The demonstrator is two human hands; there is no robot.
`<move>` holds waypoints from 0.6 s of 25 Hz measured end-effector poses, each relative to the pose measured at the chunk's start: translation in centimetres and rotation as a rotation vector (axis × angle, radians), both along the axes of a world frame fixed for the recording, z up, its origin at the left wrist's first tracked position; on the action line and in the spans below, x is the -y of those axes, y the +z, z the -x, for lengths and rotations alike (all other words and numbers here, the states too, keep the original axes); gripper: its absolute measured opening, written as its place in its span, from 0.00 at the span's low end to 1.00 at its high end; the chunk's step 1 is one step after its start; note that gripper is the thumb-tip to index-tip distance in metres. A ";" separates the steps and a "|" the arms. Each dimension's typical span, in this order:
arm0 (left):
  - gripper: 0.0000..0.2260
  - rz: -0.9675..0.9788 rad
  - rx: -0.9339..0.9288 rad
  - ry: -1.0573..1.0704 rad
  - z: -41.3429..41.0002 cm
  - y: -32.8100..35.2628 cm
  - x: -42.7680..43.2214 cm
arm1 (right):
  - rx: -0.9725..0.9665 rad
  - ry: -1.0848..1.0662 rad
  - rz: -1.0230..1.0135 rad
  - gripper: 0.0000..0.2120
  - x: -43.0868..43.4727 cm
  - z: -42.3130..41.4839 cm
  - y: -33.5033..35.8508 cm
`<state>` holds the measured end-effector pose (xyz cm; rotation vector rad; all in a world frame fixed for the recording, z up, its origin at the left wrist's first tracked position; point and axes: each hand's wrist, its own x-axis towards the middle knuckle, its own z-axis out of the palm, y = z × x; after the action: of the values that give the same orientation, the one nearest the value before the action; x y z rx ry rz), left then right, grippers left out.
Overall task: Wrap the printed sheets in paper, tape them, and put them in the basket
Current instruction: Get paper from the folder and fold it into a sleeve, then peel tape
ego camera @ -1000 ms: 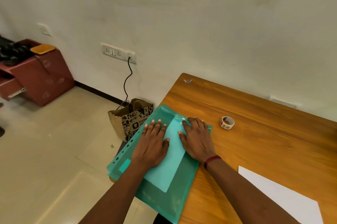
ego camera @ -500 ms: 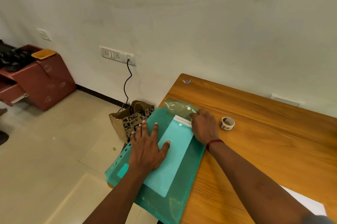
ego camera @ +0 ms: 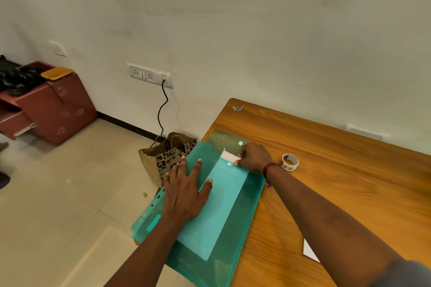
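Note:
A translucent green plastic folder lies on the left end of the wooden table, overhanging its edge. Its flap is folded open at the far end. White printed sheets show at the folder's mouth, and the rest appear as a paler rectangle through the plastic. My left hand lies flat on the folder with fingers spread. My right hand pinches the exposed edge of the sheets. A roll of tape stands on the table just right of that hand.
A brown printed paper bag stands on the floor by the table's left edge, under a wall socket with a black cable. A white paper sheet lies at the table's near right. A maroon cabinet is far left.
My right hand slid from flat on the folder to its far end; the flap is now open and the white sheet edge is exposed and pinched. My left hand stayed flat on the folder.

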<state>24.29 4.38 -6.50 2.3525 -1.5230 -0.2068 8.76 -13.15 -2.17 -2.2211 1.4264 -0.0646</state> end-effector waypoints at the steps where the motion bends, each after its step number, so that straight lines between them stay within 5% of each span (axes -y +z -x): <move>1: 0.35 -0.008 0.010 -0.004 0.0 0.0 0.0 | 0.032 -0.014 0.016 0.10 0.0 -0.1 0.1; 6: 0.34 -0.051 0.039 0.036 -0.3 0.1 0.5 | 0.275 -0.113 0.162 0.02 -0.9 0.0 0.9; 15: 0.33 -0.060 0.058 0.043 -0.4 0.4 1.1 | 0.391 0.025 0.814 0.12 -2.4 2.0 4.3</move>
<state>24.67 3.26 -6.15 2.4559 -1.5104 -0.1777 6.76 -10.72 2.14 -2.6127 1.2699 -1.1860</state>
